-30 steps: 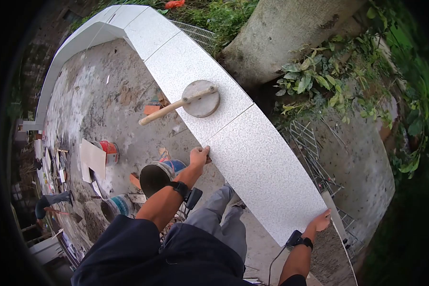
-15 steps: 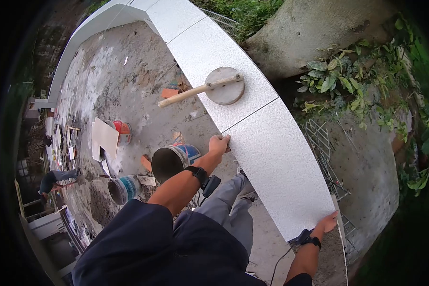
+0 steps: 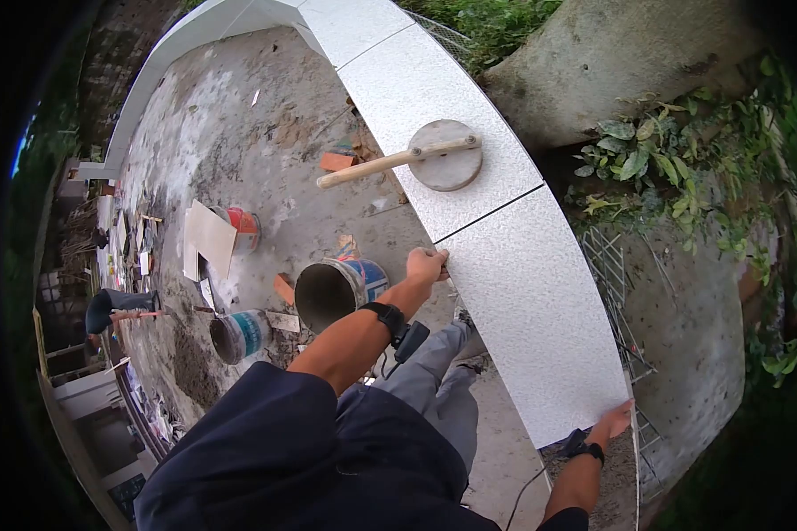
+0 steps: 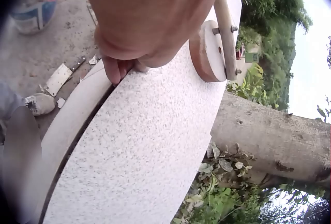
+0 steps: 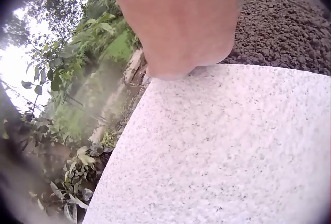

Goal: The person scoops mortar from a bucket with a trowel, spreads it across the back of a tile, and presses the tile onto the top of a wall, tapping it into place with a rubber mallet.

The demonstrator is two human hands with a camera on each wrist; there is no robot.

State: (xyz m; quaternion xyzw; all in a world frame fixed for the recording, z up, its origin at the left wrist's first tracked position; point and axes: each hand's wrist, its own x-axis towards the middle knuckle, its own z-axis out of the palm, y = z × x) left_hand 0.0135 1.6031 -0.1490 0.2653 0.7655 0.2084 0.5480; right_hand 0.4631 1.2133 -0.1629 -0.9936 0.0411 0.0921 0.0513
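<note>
A white speckled stone slab (image 3: 540, 327) lies on top of a curved low wall, its far end facing another slab (image 3: 390, 80) across a narrow dark joint. My left hand (image 3: 427, 265) grips its inner edge close to that joint. In the left wrist view, the fingertips (image 4: 115, 76) curl into the dark gap beneath the edge. At the near outer corner, my right hand (image 3: 615, 420) holds the slab's edge, its fingers mostly hidden in the right wrist view. On the neighbouring slab rests a round wooden disc (image 3: 447, 168) with a stick handle bolted across it.
Rough brown mortar (image 5: 284, 22) lies beyond the slab's near end. A tree trunk (image 3: 620, 71) and leafy branches stand close along the outer side. Buckets (image 3: 328, 296), an orange brick (image 3: 337, 162) and boards lie on the ground inside the curve. Another person (image 3: 115, 310) bends over farther left.
The head view has shifted, so the slabs appear farther right. The dark joint between the two slabs looks wider. Both hands stay at the same places on the slab.
</note>
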